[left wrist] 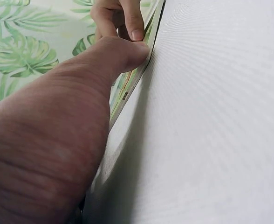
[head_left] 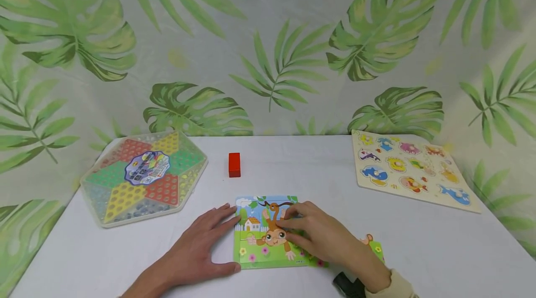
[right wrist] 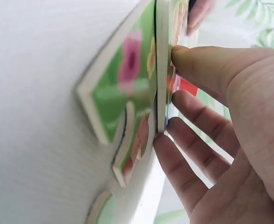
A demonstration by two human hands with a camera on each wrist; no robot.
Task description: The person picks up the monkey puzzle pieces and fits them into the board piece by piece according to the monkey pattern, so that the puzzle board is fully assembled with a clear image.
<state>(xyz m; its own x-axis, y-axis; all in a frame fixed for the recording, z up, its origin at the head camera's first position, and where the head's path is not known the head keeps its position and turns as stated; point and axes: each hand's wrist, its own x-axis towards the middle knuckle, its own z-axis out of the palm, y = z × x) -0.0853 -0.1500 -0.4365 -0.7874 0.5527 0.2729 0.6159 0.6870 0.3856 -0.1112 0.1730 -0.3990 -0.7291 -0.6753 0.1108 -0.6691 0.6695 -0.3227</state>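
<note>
A monkey picture puzzle (head_left: 261, 258) lies flat on the white table in the head view. My left hand (head_left: 204, 244) rests at its left side, fingers extended to the upper left edge and thumb touching the lower left corner. Over the right part of the puzzle is my right hand (head_left: 320, 230), its thumb and fingertips touching the picture. The right wrist view shows this thumb (right wrist: 197, 60) against the puzzle's face. A loose green puzzle piece with a pink flower (right wrist: 123, 79) lies beside the board. Part of the picture is hidden under the right hand.
A hexagonal Chinese checkers set (head_left: 146, 177) lies at the left and a red block (head_left: 234, 165) stands behind the puzzle. At the right is a wooden sea-animal puzzle board (head_left: 402, 163). Another loose piece (head_left: 378, 247) shows beside the right wrist, near a black object (head_left: 348, 285). A leaf-patterned cloth hangs behind.
</note>
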